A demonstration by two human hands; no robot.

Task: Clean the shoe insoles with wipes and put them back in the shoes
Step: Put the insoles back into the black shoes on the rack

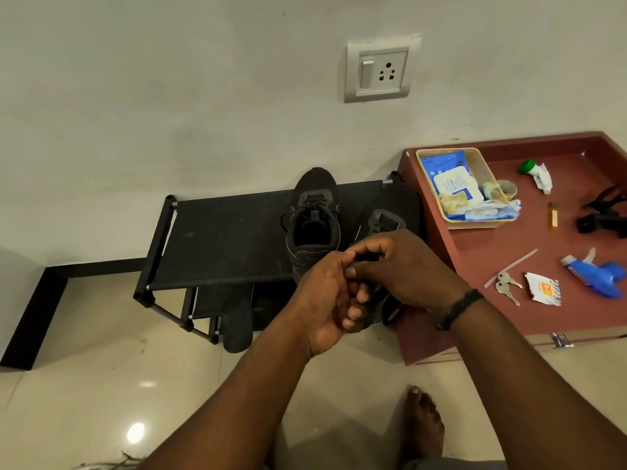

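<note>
Two bare hands are seen from above, meeting over the right front corner of a black shoe rack (217, 239) that stands against a pale wall. The left hand (325, 300) is turned palm-up with its fingers curled inward, and the right hand (403, 266), a dark beaded bracelet (458, 308) at its wrist, is laid over it from the right with curled fingers. Between them a black shoe (383, 225) is held at its heel end; only its tongue and toe show beyond the knuckles, so exactly which fingers are closed on it cannot be told. A second black shoe (314, 225) is stood upright on the rack's top shelf just left of the hands, its opening facing up, not touched by either hand. One black insole (237, 320) is propped at the rack's lower front edge, down and to the left of the hands and well apart from them.

To the right, a reddish-brown table (492, 266) is set just beside the rack. Near its back left corner a shallow beige basket (481, 164) holds a blue pack of wipes (454, 184) and crumpled used wipes. Keys (507, 284), a torn sachet (543, 293) and a blue spray bottle (600, 276) are spread toward the table's front edge. A bare foot (424, 425) is placed on the glossy tiled floor below
</note>
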